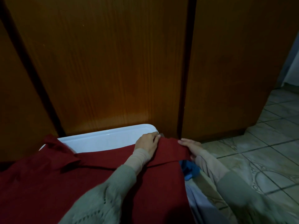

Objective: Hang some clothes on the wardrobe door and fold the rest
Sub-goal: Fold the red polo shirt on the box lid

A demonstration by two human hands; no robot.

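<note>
A dark red polo shirt lies spread over a white plastic surface in front of the brown wooden wardrobe doors. Its collar is on the left and one sleeve reaches to the right. My left hand rests on top of that sleeve, fingers curled over its far edge. My right hand pinches the sleeve's right end, thumb on top and fingers underneath. Both forearms are in grey-green knit sleeves.
A blue garment and a pale lilac cloth lie just right of the shirt, under my right arm. Patterned floor tiles stretch to the right. A dark gap separates two wardrobe doors.
</note>
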